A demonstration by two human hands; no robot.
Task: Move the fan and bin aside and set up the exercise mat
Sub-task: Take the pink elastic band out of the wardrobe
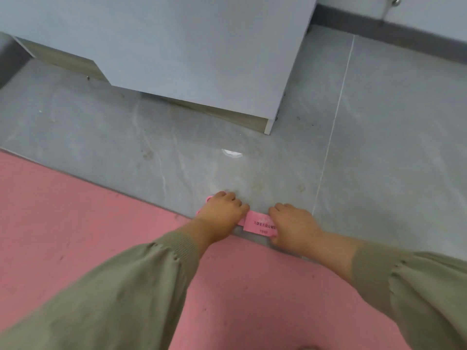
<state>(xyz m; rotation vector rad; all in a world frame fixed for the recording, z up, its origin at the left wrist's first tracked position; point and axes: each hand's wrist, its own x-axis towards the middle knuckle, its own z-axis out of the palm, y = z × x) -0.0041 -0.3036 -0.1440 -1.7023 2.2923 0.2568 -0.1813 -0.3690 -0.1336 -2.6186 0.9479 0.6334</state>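
Note:
The pink exercise mat (75, 223) lies unrolled on the grey tile floor and fills the lower left of the head view. At its far edge lies a pink strap with a printed label (260, 223). My left hand (222, 210) has its fingers curled over the strap's left end. My right hand (293, 223) grips the labelled right end, fingers curled around it. Both sleeves are olive green. No fan or bin is in view.
A light grey cabinet (192, 59) with a wooden base stands on the floor just beyond the mat. A dark skirting board (404, 36) runs along the wall at the upper right. Grey floor tiles (391, 147) stretch to the right.

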